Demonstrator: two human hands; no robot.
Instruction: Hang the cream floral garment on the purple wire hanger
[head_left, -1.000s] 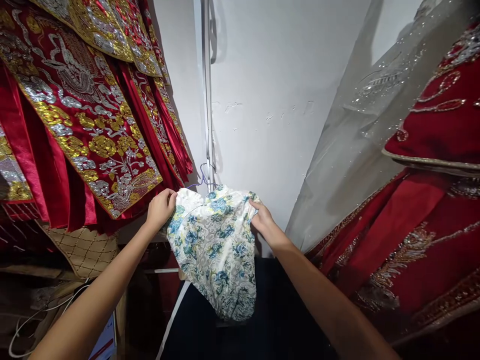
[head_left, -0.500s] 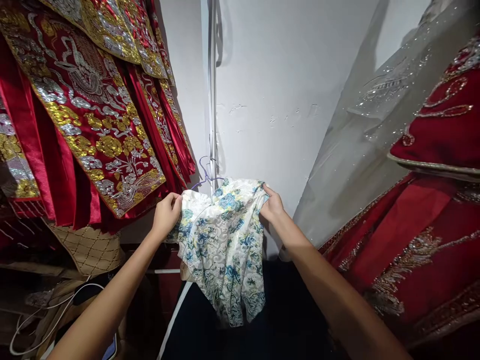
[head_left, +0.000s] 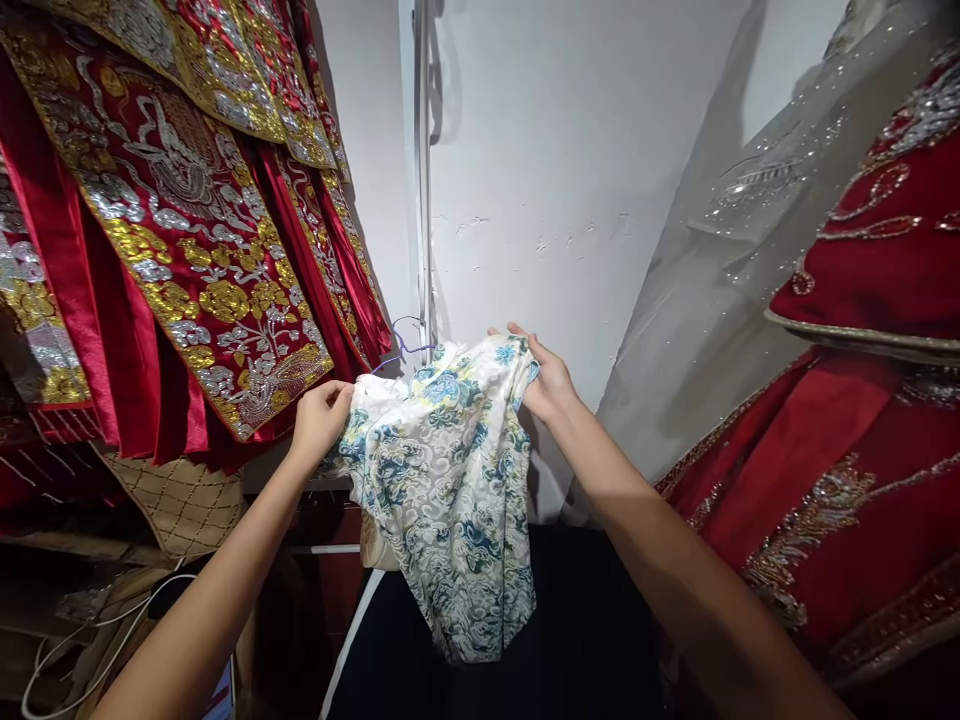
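A sleeveless white top with a blue and green floral pattern (head_left: 450, 490) hangs spread between my two hands. My left hand (head_left: 321, 420) pinches its left shoulder edge between thumb and fingers. At the other shoulder, my right hand (head_left: 546, 378) grips the cloth, with fingers partly behind it and the fingertips showing above the edge. A thin purple hanger (head_left: 405, 345) shows behind the top's neckline; its lower part is hidden by the cloth. The lower hem hangs loose in front of dark clothing.
Red garments with gold and silver sequins (head_left: 225, 300) hang at the left. A sheer sparkly veil-like fabric (head_left: 697, 300) and a red beaded dress (head_left: 825, 440) hang at the right. Behind, a metal pole (head_left: 422, 180) stands against the white wall (head_left: 555, 150). A white cable (head_left: 75, 625) lies lower left.
The top's right shoulder has been raised and its front spread flatter. My right hand's fingers now reach above the cloth edge. My left hand has shifted slightly left.
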